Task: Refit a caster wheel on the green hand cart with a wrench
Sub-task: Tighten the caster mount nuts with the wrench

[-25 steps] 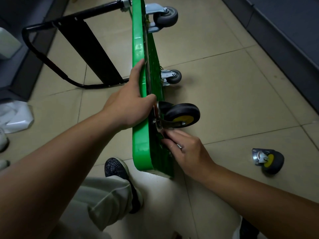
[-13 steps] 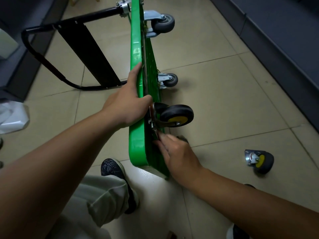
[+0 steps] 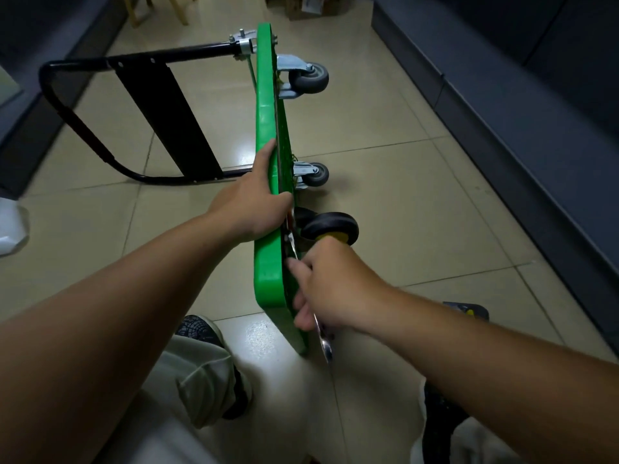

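- Both hands work at the near end of the green hand cart [image 3: 268,272], which stands on its long edge on the tiled floor [image 3: 402,195].
- Left hand [image 3: 254,209] grips the upper rim of the deck, with the thumb curled over towards the underside.
- Right hand [image 3: 335,286] is closed round the shank of a silver wrench [image 3: 324,344]. The wrench's tail sticks out below the hand.
- The wrench's other end reaches up to the mount of the caster wheel [image 3: 331,226]. It seems to sit on a fastener there, though blur hides the contact.
- That black wheel with a yellow hub sits against the cart's underside, just above the right hand.
- Two grey casters [image 3: 310,77] are fixed farther along the underside.
- The black handle [image 3: 167,118] extends to the left.
- A loose caster [image 3: 469,309] lies on the floor, partly hidden behind the right forearm.
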The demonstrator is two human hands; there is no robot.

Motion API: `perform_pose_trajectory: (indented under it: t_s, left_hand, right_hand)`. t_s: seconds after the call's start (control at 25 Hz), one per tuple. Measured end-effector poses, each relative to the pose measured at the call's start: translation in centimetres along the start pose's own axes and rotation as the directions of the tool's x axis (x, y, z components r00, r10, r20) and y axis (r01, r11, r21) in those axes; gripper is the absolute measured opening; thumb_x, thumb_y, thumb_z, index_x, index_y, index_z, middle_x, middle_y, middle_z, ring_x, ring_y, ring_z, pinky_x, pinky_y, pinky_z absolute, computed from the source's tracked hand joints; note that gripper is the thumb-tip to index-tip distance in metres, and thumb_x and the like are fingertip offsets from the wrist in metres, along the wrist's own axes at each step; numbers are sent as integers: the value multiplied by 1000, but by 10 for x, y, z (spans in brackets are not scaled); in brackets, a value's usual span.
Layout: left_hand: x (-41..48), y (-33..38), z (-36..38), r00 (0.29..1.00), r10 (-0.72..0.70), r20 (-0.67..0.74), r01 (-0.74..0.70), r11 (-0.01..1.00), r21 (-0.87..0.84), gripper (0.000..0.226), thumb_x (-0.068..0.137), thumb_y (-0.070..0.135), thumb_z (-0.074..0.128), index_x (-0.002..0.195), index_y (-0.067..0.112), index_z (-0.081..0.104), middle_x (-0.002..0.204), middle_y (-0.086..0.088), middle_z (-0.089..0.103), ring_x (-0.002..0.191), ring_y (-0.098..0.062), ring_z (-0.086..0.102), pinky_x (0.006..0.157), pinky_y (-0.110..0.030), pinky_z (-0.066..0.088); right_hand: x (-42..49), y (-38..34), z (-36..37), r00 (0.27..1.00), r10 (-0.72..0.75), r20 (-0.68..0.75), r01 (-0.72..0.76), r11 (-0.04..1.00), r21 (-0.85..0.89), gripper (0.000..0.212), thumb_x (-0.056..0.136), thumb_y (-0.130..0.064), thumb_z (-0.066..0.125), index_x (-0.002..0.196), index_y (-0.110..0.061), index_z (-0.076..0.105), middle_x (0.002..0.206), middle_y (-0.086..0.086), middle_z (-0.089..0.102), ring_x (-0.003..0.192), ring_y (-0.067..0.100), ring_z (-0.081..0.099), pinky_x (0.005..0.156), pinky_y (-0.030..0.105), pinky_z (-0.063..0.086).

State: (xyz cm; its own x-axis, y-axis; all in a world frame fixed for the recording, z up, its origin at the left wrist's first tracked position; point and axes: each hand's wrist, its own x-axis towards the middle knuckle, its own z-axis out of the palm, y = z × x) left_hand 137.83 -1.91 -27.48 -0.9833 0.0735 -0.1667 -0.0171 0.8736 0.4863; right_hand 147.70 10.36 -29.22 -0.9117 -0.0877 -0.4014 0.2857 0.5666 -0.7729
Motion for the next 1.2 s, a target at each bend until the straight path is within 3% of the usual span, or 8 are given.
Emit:
perform_pose_trajectory:
  t_s: [0.12, 0.32, 0.4, 0.48, 0.64, 0.92, 1.04, 1.2]
  left_hand:
    - [1, -2, 0, 1000, 8, 12, -8, 1000, -14, 89, 92, 30, 56, 156, 52, -2, 116, -7, 58, 95, -36, 65, 89, -43, 54]
    - [5, -8, 0, 999, 30, 45, -27, 998, -64, 90, 91, 31, 57, 154, 54, -2, 124, -8, 62, 94, -35, 67, 89, -46, 56]
    - [5, -8, 1, 998, 35, 52, -31, 997, -72, 90, 90, 31, 57, 153, 55, -3, 121, -6, 61, 90, -33, 68, 87, -46, 57]
    - [6, -8, 1, 998, 35, 61, -30, 996, -82, 90, 90, 32, 57, 152, 57, -3, 119, -5, 61, 88, -32, 69, 85, -47, 58]
    - [6, -6, 2, 998, 21, 66, -17, 998, -68, 90, 93, 31, 59, 151, 59, -3, 118, -5, 61, 88, -32, 69, 85, -47, 58]
    - [2, -6, -3, 998, 24, 58, -22, 999, -46, 87, 97, 27, 58, 155, 54, -2, 114, -2, 58, 79, -23, 67, 76, -41, 57]
    - [1, -7, -2, 999, 20, 43, -18, 999, -47, 87, 96, 28, 57, 154, 56, -2, 114, -1, 58, 82, -27, 67, 81, -45, 58]
    - [2, -6, -2, 999, 8, 32, -7, 1000, -29, 87, 94, 29, 56, 153, 58, -1, 116, -4, 60, 88, -33, 67, 86, -46, 56]
  right_hand:
    - [-10, -14, -14, 984, 112, 142, -147, 951, 273, 36, 105, -28, 48, 90, 3, 59, 49, 8, 62, 38, 23, 59, 46, 27, 51]
    - [-37, 48, -8, 978, -87, -187, 98, 994, 48, 38, 104, -26, 45, 75, -8, 61, 61, 5, 57, 50, 2, 48, 55, 24, 37]
    - [-42, 69, -3, 963, -85, -255, 127, 980, 153, 23, 104, -20, 47, 113, -28, 66, 74, -10, 64, 70, -7, 59, 69, 13, 42]
    - [-38, 77, 8, 950, -146, -277, 222, 937, 270, 40, 102, -15, 50, 134, -40, 50, 88, -8, 69, 91, 1, 66, 86, 21, 49]
    - [-12, 81, 29, 894, -295, -336, 415, 828, 377, 37, 101, -12, 53, 125, -39, 58, 95, -4, 67, 94, 18, 70, 88, 46, 56]
    - [11, 87, 48, 916, -286, -281, 399, 723, 564, 34, 101, -4, 52, 125, -26, 62, 104, -16, 69, 92, 4, 67, 79, 18, 50]
    - [20, 90, 51, 905, -313, -289, 425, 697, 578, 37, 99, 1, 55, 121, -26, 65, 120, -14, 69, 114, 9, 65, 95, 22, 51]
    - [21, 93, 60, 897, -337, -285, 441, 699, 563, 50, 96, 2, 57, 125, -38, 67, 123, -14, 68, 116, 10, 64, 98, 23, 49]
